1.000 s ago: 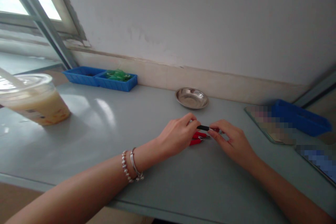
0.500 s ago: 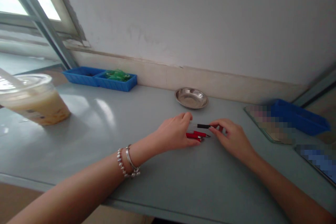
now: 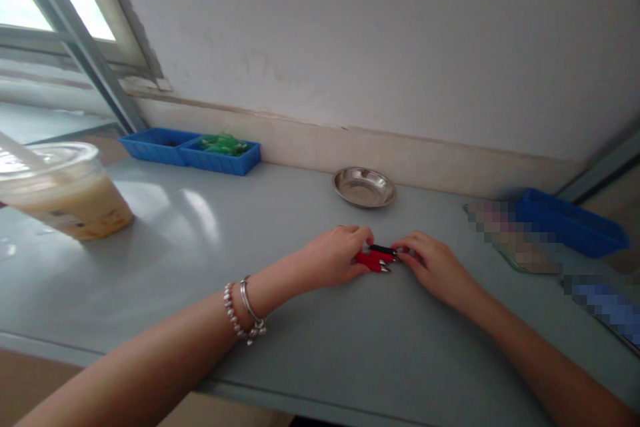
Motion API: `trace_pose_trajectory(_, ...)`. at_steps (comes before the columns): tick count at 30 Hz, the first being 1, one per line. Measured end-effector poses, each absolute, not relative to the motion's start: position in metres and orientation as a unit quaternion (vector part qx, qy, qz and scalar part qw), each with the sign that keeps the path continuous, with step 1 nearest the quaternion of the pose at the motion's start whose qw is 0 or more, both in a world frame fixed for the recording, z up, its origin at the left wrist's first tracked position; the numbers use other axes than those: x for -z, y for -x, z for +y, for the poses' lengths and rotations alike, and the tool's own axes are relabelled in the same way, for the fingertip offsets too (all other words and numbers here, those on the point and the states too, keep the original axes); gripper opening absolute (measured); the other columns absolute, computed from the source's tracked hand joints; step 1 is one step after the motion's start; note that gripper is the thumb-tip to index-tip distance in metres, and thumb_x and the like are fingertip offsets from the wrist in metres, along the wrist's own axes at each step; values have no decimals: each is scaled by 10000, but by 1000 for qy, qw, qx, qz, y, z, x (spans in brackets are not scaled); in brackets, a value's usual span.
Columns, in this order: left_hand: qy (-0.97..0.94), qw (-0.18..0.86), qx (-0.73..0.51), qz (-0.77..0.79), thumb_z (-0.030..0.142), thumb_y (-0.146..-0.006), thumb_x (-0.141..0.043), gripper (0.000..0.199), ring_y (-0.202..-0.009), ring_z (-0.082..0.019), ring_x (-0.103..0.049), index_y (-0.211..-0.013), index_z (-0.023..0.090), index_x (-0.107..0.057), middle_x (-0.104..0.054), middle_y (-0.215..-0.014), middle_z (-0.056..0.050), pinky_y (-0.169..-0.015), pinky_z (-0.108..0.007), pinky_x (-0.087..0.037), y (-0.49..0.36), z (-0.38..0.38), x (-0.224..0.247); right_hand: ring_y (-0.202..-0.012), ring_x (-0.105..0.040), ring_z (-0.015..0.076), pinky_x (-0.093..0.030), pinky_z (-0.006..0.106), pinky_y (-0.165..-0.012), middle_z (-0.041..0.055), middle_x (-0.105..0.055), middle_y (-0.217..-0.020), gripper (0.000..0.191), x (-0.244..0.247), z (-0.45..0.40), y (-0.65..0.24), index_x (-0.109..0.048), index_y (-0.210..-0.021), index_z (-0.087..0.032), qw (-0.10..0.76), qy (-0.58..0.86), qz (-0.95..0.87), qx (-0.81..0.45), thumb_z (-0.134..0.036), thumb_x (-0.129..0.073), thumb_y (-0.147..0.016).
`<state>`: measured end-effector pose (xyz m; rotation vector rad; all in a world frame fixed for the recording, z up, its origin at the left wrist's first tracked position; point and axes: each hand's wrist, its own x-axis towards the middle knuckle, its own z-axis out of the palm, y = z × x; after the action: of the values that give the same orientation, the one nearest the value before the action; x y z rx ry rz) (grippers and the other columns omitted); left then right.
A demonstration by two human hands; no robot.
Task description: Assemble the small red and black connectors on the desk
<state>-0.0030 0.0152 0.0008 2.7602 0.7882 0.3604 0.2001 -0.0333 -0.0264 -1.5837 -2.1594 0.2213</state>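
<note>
In the head view my left hand (image 3: pixel 340 257) closes around a small bunch of pens over the grey table. Two or so red pens (image 3: pixel 370 261) point their tips to the right, beside a pen with a black grip (image 3: pixel 383 249). The far ends of the pens are hidden behind my left fingers. My right hand (image 3: pixel 434 263) pinches the tip end of the black-grip pen with thumb and fingers. A steel dish (image 3: pixel 365 187) stands just beyond both hands.
Blue trays (image 3: pixel 220 159), one holding green pieces, stand at the back left. A plastic cup of drink (image 3: pixel 75 193) with a straw is at the left edge. At the right are another blue tray (image 3: pixel 570 223) and two flat, blurred-out objects.
The black-grip pen has moved left and down, in beside the red pens. My right hand moved with it toward my left hand, whose fingers have drawn closer around the bunch.
</note>
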Motion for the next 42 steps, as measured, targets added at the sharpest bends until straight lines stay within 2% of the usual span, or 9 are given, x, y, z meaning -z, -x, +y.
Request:
trace_pose_trajectory(4,-934,106,-125,318,429,-741,-564,363,-801,-204,-557,-994,179,-492,-551,-937,-59,-677,-308,-452,4,18,-4,-761,-564,166,-437,293,-697,66,-579,-817,238,28,-34,-199,-613,-933,-155,215,586,-777,-79,-135,-404,-820)
trace_pose_trajectory(8,-910,67,-147,383,333,-823,-465,240,-824,-197,-554,-1001,176,-499,-523,-998,-63,-717,-315,-442,6,25,-5,-793,-565,176,-432,300,-725,82,-585,-848,250,28,-35,-198,-606,-948,-143,224,593,-769,-75,-141,-389,-822)
trace_pose_trajectory(13,-889,33,-106,445,269,-830,-458,237,-812,-193,-547,-1049,189,-500,-481,-1050,-73,-695,-315,-439,9,35,2,-765,-567,186,-429,309,-695,79,-583,-817,264,25,-35,-206,-608,-919,-158,236,620,-748,-25,-155,-365,-817)
trace_pose_trajectory(18,-893,41,-86,440,266,-824,-475,193,-841,-192,-537,-993,203,-545,-480,-1034,-59,-701,-298,-435,10,39,6,-704,-571,190,-420,316,-668,82,-583,-791,259,19,-33,-226,-611,-911,-155,217,670,-709,28,-182,-381,-795)
trace_pose_trajectory(26,-890,35,-140,433,250,-827,-459,163,-805,-190,-548,-932,176,-559,-518,-986,-52,-684,-311,-450,8,36,8,-653,-591,189,-415,289,-610,57,-615,-702,220,24,-31,-233,-624,-854,-166,156,692,-705,3,-307,-468,-786)
trace_pose_trajectory(31,-904,44,-188,381,228,-825,-465,141,-778,-165,-553,-917,152,-541,-535,-965,-52,-700,-297,-455,4,28,6,-646,-601,211,-419,305,-595,65,-648,-673,145,26,-29,-224,-639,-735,-161,139,693,-707,-10,-243,-520,-745)
trace_pose_trajectory(35,-921,55,-203,327,210,-814,-483,113,-775,-152,-554,-888,144,-537,-542,-930,-52,-701,-280,-459,1,19,2,-614,-601,199,-431,310,-593,60,-664,-665,121,18,-29,-218,-634,-703,-174,228,688,-688,-43,-232,-532,-732)
trace_pose_trajectory(39,-923,52,-213,317,221,-823,-466,118,-727,-147,-561,-883,144,-531,-552,-902,-54,-652,-269,-467,-1,12,3,-601,-597,168,-454,283,-565,40,-653,-660,165,11,-32,-207,-612,-779,-173,377,618,-661,-200,-318,-544,-742)
trace_pose_trajectory(42,-926,50,-221,301,197,-822,-456,118,-741,-152,-566,-898,140,-526,-558,-899,-55,-661,-271,-472,-1,10,5,-624,-603,157,-467,269,-573,35,-651,-669,174,9,-36,-195,-600,-778,-168,429,574,-634,-290,-330,-587,-713)
